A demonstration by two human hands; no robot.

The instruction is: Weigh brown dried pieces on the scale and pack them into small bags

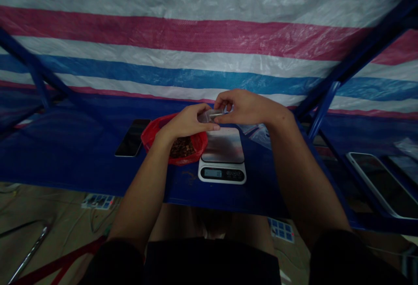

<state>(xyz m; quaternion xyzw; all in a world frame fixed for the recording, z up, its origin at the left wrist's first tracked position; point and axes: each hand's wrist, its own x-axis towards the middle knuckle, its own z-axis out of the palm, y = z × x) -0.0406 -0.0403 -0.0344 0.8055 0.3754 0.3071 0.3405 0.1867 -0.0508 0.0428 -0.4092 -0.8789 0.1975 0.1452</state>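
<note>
The left hand [187,122] and right hand [243,106] pinch a small clear plastic packet [210,115] between their fingertips above a white digital kitchen scale [222,159]. A red plastic bag of brown pieces [153,132] sits just beside the scale under the left wrist. A black smartphone [132,138] lies further left on the blue worktop [81,154], backed by a striped tarpaulin [196,37].

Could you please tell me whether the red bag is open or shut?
Open: the red bag has its mouth spread, with brown contents showing inside.

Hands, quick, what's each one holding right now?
Left hand: closed, pinching one end of a small clear object.
Right hand: closed, pinching the other end of it.
</note>
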